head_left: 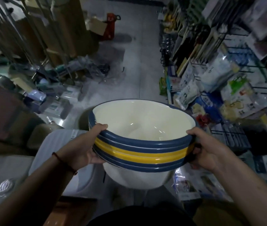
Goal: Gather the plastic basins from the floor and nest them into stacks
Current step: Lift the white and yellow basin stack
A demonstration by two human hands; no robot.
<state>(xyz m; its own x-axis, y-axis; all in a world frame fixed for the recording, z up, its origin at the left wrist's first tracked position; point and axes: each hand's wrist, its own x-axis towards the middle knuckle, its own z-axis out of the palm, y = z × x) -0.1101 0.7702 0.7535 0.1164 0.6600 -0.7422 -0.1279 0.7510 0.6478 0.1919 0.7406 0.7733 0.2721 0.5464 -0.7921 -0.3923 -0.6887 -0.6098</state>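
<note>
A nested stack of plastic basins (142,152) hangs in the air in front of me, cream inside, with several blue rims and a yellow band between them. My left hand (87,147) grips the stack's left side, thumb over the top rim and fingers underneath. At the right side my right hand (206,150) holds the rims the same way. The white bottom of the lowest basin shows below the rims.
A narrow aisle of grey floor (139,62) runs ahead. Wire racks with packaged goods (227,88) line the right. Cardboard rolls and wrapped goods (51,46) crowd the left. A red pallet jack (110,26) stands at the far end. Light grey bins (9,176) lie at lower left.
</note>
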